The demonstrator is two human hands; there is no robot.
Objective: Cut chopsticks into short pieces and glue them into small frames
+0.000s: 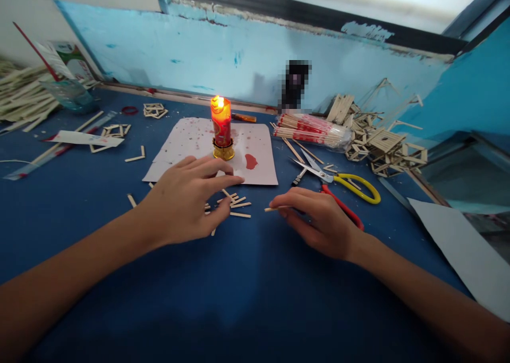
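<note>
My left hand (187, 201) lies over a small scatter of short wooden sticks (235, 201) on the blue table, fingers stretched out and apart, fingertips touching the sticks. My right hand (319, 219) pinches one short wooden stick (273, 209) between thumb and fingers, its tip pointing left toward the scatter. Just beyond my hands a lit red candle (221, 124) stands in a gold holder on a white sheet of paper (258, 140) spotted with red wax.
Yellow-handled scissors (338, 179) and a red tool handle (345, 209) lie by my right hand. A bag of sticks (311, 129) and stick frames (382, 142) sit at the back right. More sticks (24, 94) pile at far left. Grey card (466, 251) lies right.
</note>
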